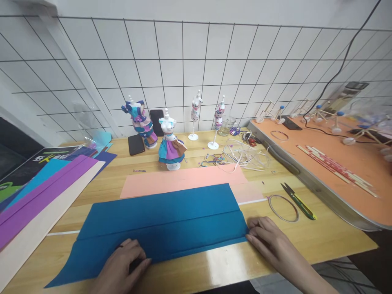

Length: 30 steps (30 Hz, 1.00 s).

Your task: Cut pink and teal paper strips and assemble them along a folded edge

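Note:
A wide dark-blue sheet, apparently crepe paper, lies in front of me with creases running along its length. A narrow fold shows at its near right edge. My left hand rests on the sheet's near edge, fingers curled down onto it and thumb close to the border. At the right end, my right hand pinches the sheet's near corner between thumb and fingers. Behind the blue sheet lies a peach sheet, partly covered by it. What sits under my left fingers is hidden.
Small dress-form figures in coloured scraps, including one with a skirt, stand at the back. Thread snips and a ring lie right. Tangled white cord sits behind. Coloured sheets are stacked left; an orange-topped table adjoins.

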Each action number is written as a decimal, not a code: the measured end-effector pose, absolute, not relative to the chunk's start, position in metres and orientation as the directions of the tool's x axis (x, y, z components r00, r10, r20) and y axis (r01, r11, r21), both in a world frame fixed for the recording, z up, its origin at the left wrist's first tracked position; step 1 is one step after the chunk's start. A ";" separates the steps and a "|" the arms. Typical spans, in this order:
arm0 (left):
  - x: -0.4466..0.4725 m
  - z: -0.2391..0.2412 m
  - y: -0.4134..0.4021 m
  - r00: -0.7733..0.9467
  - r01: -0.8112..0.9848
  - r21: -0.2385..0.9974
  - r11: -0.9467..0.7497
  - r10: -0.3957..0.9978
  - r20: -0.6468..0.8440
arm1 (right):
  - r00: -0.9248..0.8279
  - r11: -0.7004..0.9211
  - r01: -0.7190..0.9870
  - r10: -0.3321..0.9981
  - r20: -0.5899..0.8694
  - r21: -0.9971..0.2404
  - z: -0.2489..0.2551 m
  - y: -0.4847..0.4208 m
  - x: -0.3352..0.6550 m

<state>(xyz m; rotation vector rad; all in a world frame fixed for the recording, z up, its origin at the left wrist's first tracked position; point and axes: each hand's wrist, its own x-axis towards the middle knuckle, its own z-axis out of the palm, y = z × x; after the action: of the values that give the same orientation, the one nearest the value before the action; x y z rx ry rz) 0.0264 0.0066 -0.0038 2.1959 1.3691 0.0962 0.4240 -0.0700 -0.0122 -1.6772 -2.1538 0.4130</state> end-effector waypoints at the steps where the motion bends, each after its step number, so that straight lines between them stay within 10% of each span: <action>1: 0.027 -0.003 0.006 0.472 0.820 0.472 -0.324 0.849 -0.237 | -0.211 0.237 0.860 0.972 0.107 -0.452 -0.013 -0.070 0.424; 8: 0.031 0.018 0.016 0.450 0.845 0.471 -0.254 0.813 -0.369 | -0.210 0.231 0.858 0.973 0.097 -0.459 -0.014 -0.070 0.424; 15: 0.048 0.008 0.085 0.440 0.824 0.370 -0.430 0.896 0.062 | -0.223 0.249 0.864 0.969 0.110 -0.438 -0.018 -0.068 0.425; 30: 0.055 0.017 0.137 0.590 0.701 0.484 -0.523 0.807 0.018 | -0.183 0.186 0.857 0.982 0.054 -0.480 -0.020 -0.066 0.418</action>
<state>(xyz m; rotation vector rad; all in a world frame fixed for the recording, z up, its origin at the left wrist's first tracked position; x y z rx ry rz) 0.0546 0.1374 0.0168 2.3918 1.2070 0.3344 0.4185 -0.0658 -0.0200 -1.7352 -2.1181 0.4925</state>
